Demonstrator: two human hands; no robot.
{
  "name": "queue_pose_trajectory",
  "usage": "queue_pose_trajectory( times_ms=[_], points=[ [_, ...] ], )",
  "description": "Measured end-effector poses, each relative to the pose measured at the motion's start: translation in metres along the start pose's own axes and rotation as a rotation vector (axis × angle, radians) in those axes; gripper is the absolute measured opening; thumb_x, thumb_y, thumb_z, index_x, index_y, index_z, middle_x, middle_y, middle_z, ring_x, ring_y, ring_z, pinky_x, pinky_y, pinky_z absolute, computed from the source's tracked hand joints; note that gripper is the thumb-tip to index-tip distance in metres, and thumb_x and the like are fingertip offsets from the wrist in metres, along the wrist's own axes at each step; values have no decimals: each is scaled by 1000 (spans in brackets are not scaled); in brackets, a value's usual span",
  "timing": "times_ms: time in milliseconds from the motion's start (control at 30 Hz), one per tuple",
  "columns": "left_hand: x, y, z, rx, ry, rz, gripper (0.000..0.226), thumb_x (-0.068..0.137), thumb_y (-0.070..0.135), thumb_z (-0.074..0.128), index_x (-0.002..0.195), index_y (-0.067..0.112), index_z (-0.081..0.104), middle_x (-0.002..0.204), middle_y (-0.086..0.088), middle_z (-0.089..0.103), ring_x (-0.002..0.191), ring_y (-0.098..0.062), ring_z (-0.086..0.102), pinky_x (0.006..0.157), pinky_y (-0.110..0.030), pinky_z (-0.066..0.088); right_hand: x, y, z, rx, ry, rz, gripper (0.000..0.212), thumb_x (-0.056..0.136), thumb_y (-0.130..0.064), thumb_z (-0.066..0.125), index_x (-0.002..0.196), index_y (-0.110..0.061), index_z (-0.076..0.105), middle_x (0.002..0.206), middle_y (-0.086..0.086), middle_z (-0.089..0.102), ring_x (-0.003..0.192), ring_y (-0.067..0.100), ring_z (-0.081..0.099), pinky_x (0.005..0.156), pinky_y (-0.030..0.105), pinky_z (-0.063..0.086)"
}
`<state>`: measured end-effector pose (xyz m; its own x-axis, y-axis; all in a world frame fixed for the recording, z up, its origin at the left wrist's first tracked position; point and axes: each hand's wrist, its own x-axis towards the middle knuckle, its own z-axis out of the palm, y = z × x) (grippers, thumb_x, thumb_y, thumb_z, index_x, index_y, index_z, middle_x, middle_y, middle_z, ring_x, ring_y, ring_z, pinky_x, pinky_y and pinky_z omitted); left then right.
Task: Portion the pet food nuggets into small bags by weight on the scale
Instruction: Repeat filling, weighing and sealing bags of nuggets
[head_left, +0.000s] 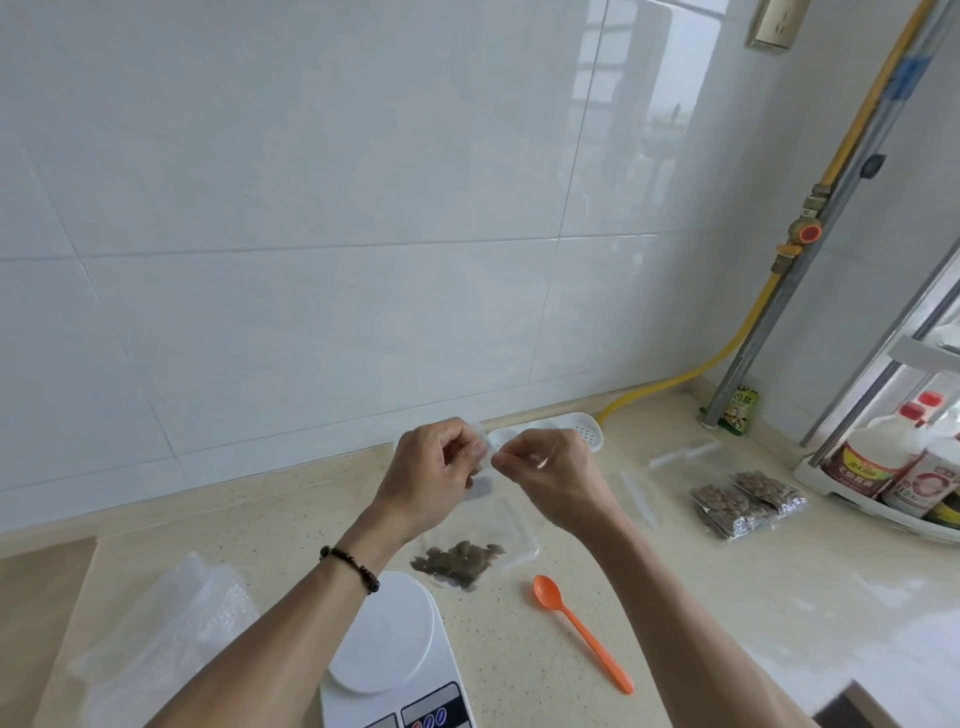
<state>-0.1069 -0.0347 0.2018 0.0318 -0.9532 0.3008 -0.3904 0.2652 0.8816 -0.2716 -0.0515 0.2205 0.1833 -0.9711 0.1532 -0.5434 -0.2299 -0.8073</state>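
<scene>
Two filled clear bags of brown nuggets (748, 501) lie at right on the speckled tabletop (727, 597), while left hand (434, 475) and right hand (553, 475) pinch the third clear bag (470, 551) mid-frame, apparently sealing it; the white scale (387, 639) stands bare.

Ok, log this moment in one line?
hands: left, right pinch bag top | nuggets inside | scale bare | spoon idle

Open counter to the right of the hands

Below the right hand (550, 475), only the orange spoon (582, 631) lies on bare counter (727, 597); the scale (387, 644) sits under the left forearm.
</scene>
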Motion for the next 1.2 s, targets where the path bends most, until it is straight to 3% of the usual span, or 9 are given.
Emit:
queue_pose_trajectory(
  times_ms=[67,200,333,567,733,833,967,1133,1200],
  points=[
    [4,0,2,-49,43,-39,21,95,13,60,74,14,61,60,5,61,57,-17,63,54,-24,52,0,7,-7,143,-1,34,10,86,-22,73,79,-14,73,81,-2,73,74,3,65,67,15,49],
    [13,4,6,-159,-75,-134,18,96,12,57,79,12,61,66,5,64,60,-14,65,60,-25,55,-2,34,-25,252,36,114,16,92,-17,66,79,-10,71,71,5,67,67,13,58,68,33,48],
    [27,4,27,-97,-210,-138,16,92,17,65,78,11,66,66,3,63,57,-9,62,59,-22,51,4,46,-37,122,69,88,19,92,-17,67,75,-9,70,71,10,68,63,11,57,63,28,49],
    [65,9,90,-80,-189,-89,18,91,14,66,74,10,65,63,-1,61,52,-9,60,58,-29,57,20,90,-77,360,69,139,29,94,-24,64,84,3,68,76,11,72,64,10,62,63,21,49],
    [108,13,161,-251,-138,-158,17,92,14,64,76,11,65,63,-2,61,55,-14,62,57,-26,54,44,167,-115,297,-167,252,49,81,-49,74,93,-3,68,81,6,72,73,13,63,68,26,46],
    [143,10,215,-278,-57,-223,17,93,13,64,77,8,65,61,-5,63,56,-15,63,58,-27,56,53,231,-148,323,-203,352,18,83,-17,76,95,-6,69,84,4,73,78,20,68,75,37,54],
    [187,-20,292,-80,-115,-288,19,92,12,61,75,13,69,64,0,69,68,-16,69,74,-37,60,69,301,-205,107,-49,459,18,83,-16,77,88,-4,65,72,5,68,67,16,64,64,33,53],
    [217,-50,374,190,-207,-297,22,91,18,64,69,22,63,70,10,67,76,-11,66,75,-32,55,90,364,-245,-243,89,534,32,78,-36,80,97,-16,63,79,-9,56,70,6,52,56,21,38],
    [225,-58,398,217,-215,-313,18,91,19,65,73,21,65,70,14,61,77,-13,63,74,-29,53,97,382,-248,-311,102,538,36,78,-37,79,104,-17,63,85,-7,57,75,10,52,61,24,44]
  ],
)
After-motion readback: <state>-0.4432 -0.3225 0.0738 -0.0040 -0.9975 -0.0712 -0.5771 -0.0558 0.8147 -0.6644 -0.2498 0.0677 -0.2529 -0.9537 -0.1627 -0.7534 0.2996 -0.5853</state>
